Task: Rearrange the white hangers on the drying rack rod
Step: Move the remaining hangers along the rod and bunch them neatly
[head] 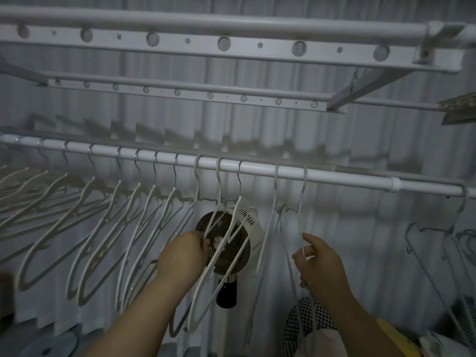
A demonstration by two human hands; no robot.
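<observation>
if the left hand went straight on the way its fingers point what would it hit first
Beyond the white hanger that the left hand grips, the round fan lies next in line, up and to the right; how far behind that hanger it stands is unclear.

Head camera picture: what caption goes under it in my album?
Left hand and right hand hold white hangers hanging on the rod, fan behind.
</observation>
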